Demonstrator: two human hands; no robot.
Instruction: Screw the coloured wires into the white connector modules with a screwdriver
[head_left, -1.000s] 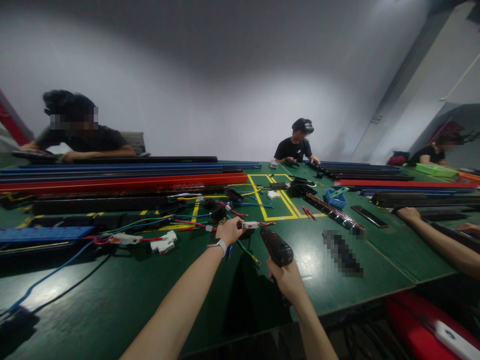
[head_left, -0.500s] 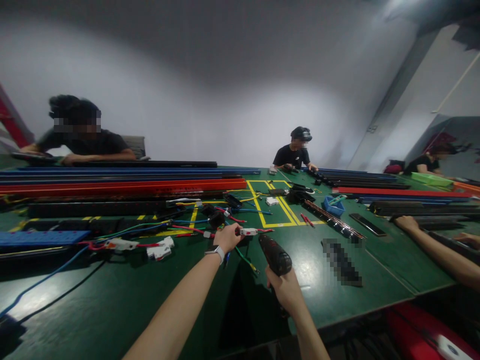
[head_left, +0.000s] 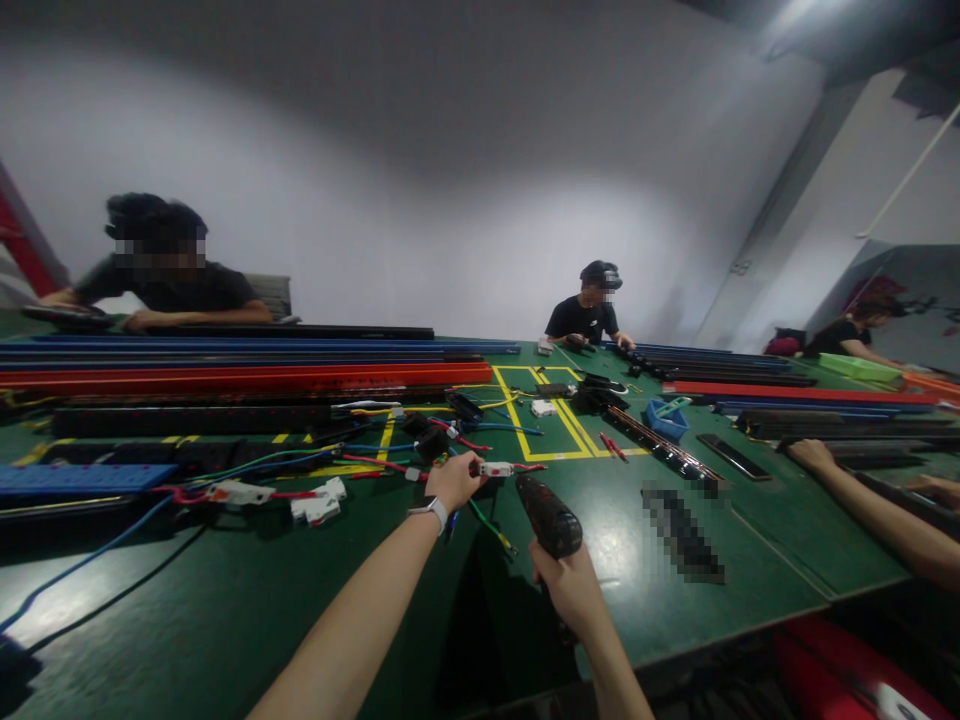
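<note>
My left hand (head_left: pixel 453 482), a watch on its wrist, is closed on a small white wire connector (head_left: pixel 496 469) over the table's middle. A red wire (head_left: pixel 532 467) sticks out of the connector's right end. In my right hand (head_left: pixel 570 585) is a black cordless screwdriver (head_left: pixel 551 517), gripped by its handle. Its front end points toward the red wire; whether the two touch I cannot tell. Just below my left hand, a green-yellow wire (head_left: pixel 491 527) lies on the table. Behind that hand sits a black block (head_left: pixel 432 441) among coloured wires.
Loose white connectors (head_left: pixel 318 502) and a blue power strip (head_left: pixel 90 478) lie left on the green table (head_left: pixel 660 640). Long red rails (head_left: pixel 247 374) run behind. At right are a blue basket (head_left: pixel 667 420), a phone (head_left: pixel 733 456) and another person's arm (head_left: pixel 862 500). Other people sit around.
Both hands keep nearly the same place and hold the same things. The view has shifted very slightly.
</note>
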